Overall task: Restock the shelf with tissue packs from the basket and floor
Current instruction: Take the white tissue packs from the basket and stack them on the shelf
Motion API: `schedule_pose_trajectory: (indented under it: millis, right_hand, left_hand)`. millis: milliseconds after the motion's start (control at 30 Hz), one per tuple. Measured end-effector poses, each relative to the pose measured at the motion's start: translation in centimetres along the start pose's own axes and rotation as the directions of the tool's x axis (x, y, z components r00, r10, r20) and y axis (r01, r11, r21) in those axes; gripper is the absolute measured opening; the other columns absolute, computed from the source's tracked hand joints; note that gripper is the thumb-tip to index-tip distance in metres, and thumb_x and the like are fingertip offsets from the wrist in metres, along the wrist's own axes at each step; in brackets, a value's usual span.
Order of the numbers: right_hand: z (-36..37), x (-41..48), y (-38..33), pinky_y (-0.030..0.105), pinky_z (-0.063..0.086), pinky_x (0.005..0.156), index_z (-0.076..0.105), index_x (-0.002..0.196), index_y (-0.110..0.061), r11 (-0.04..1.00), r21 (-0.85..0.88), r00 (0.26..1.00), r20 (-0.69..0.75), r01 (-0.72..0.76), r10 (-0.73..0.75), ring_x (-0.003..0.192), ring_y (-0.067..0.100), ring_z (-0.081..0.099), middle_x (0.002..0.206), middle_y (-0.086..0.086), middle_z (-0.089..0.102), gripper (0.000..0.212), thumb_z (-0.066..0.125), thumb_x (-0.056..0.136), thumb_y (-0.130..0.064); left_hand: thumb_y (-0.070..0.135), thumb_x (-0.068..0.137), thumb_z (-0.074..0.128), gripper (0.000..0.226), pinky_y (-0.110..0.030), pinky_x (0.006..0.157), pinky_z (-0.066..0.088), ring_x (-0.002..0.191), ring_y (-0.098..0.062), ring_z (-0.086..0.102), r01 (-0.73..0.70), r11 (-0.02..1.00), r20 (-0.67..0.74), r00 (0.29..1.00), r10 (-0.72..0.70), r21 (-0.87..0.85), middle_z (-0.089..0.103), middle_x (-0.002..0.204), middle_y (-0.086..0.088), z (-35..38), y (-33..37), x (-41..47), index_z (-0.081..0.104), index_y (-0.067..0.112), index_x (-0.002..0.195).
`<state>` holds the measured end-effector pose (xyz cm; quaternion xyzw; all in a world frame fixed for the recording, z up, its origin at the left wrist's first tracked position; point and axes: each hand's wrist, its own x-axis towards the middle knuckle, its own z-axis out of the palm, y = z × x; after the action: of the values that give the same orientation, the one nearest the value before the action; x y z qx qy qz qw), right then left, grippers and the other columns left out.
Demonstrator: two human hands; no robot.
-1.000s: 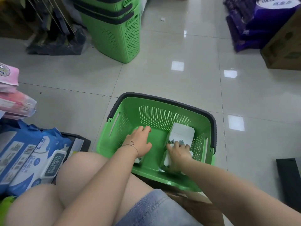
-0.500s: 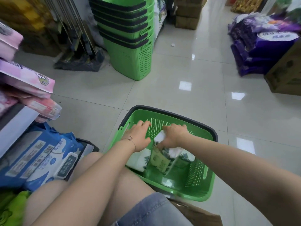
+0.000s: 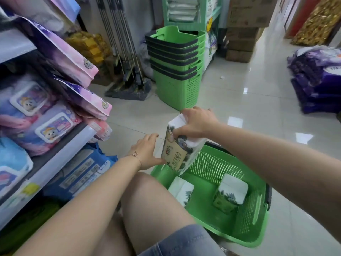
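One tissue pack [image 3: 181, 150] has just come up out of the green basket [image 3: 212, 164], the right hand [image 3: 198, 122] gripping its top and the left hand [image 3: 147, 152] flat-fingered, thumb steadying its lower side. Two more packs [image 3: 231, 196] wait inside. The shelf edge [image 3: 55, 161] is near on the left, with bare floor [image 3: 129, 115] between

green basket [image 3: 212, 163] on tiled floor [image 3: 230, 93]
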<state>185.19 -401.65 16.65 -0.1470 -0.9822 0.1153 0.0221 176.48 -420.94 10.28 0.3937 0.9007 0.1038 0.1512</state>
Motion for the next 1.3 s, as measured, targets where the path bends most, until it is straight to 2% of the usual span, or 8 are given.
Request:
schedule_pose_trajectory:
  millis: [233,400,533,600,700,833,1033,1300]
  right_hand:
    - [-4.3,1.6,-6.2,0.034,0.046,0.068,0.054,0.094,-0.02,0.99,0.091,0.985,-0.15,0.104,-0.089,0.076,0.025,0.056,0.075,-0.003,0.053,0.063,0.058,0.062,-0.074]
    - [-6.8,2.0,-9.9,0.035,0.051,0.074,0.058,0.102,-0.02,0.958,0.236,0.979,-0.162,0.162,-0.125,0.084,0.026,0.058,0.09,0.001,0.063,0.063,0.062,0.063,-0.069]
    - [-8.5,2.0,-11.8,0.034,0.045,0.067,0.053,0.096,-0.018,0.926,0.331,0.981,-0.134,0.18,-0.143,0.085,0.026,0.056,0.091,0.003,0.061,0.052,0.062,0.07,-0.063]
    - [-9.3,2.1,-12.7,0.035,0.039,0.065,0.053,0.1,-0.018,0.906,0.376,0.981,-0.077,0.194,-0.178,0.088,0.026,0.054,0.095,0.005,0.056,0.062,0.053,0.064,-0.069]
    - [-10.6,2.1,-14.0,0.041,0.043,0.084,0.051,0.121,-0.021,0.879,0.417,0.973,-0.129,0.23,-0.193,0.105,0.029,0.048,0.115,0.007,0.049,0.081,0.046,0.056,-0.068]
    - [-12.6,1.0,-15.4,0.046,0.035,0.1,0.034,0.141,-0.025,0.889,0.151,0.874,-0.311,0.433,-0.373,0.121,0.029,0.037,0.131,0.006,0.042,0.08,0.062,0.072,-0.053]
    - [-14.0,-0.4,-18.0,0.048,0.027,0.099,0.027,0.141,-0.028,0.69,-0.459,0.68,-0.221,0.56,-0.699,0.128,0.026,0.029,0.136,-0.002,0.037,0.111,0.057,0.051,-0.085]
    - [-16.8,0.5,-21.1,0.048,0.033,0.092,0.026,0.142,-0.016,0.633,-0.61,0.619,-0.279,0.476,-0.734,0.114,0.029,0.038,0.124,0.004,0.044,0.116,0.059,0.048,-0.075]
  left_hand:
    - [0.063,0.036,0.084,0.145,-0.049,0.108,0.032,0.136,-0.023,0.028,0.009,0.973,-0.274,0.959,-0.074,-0.231,0.024,0.149,-0.004,-3.1,-1.9,-3.8,0.001,0.021,0.148]
    - [0.068,0.028,0.075,0.144,-0.053,0.105,0.033,0.13,-0.027,0.033,0.009,0.973,-0.486,0.865,-0.123,-0.231,0.029,0.144,-0.002,-5.3,-2.9,-6.4,-0.002,0.034,0.145]
    - [0.05,0.041,0.075,0.125,-0.04,0.104,0.034,0.124,-0.024,0.035,-0.088,0.965,-0.6,0.796,-0.081,-0.247,0.032,0.139,0.0,-7.6,-3.8,-8.0,0.01,0.029,0.145]
    - [0.049,0.043,0.071,0.117,-0.035,0.1,0.033,0.119,-0.024,0.036,-0.087,0.978,-0.635,0.771,-0.054,-0.189,0.035,0.132,-0.002,-9.3,-4.0,-9.0,0.012,0.028,0.142]
    - [0.05,0.041,0.068,0.117,-0.044,0.094,0.039,0.109,-0.025,0.039,-0.011,0.997,-0.654,0.756,-0.041,-0.075,0.038,0.124,-0.003,-11.8,-4.4,-10.6,0.014,0.028,0.143]
    - [0.044,0.043,0.081,0.119,-0.047,0.091,0.039,0.108,-0.025,0.036,0.068,0.996,-0.647,0.763,-0.019,0.052,0.037,0.123,-0.001,-14.6,-4.8,-12.4,0.009,0.037,0.138]
    - [0.045,0.048,0.081,0.117,-0.046,0.1,0.031,0.115,-0.024,0.03,0.174,0.972,-0.671,0.741,-0.022,0.16,0.033,0.125,-0.002,-18.2,-4.3,-15.0,0.009,0.034,0.139]
    - [0.065,0.042,0.059,0.11,-0.05,0.097,0.032,0.108,-0.025,0.038,0.241,0.934,-0.751,0.659,0.042,0.263,0.04,0.118,-0.003,-22.6,-4.3,-18.2,0.008,0.032,0.134]
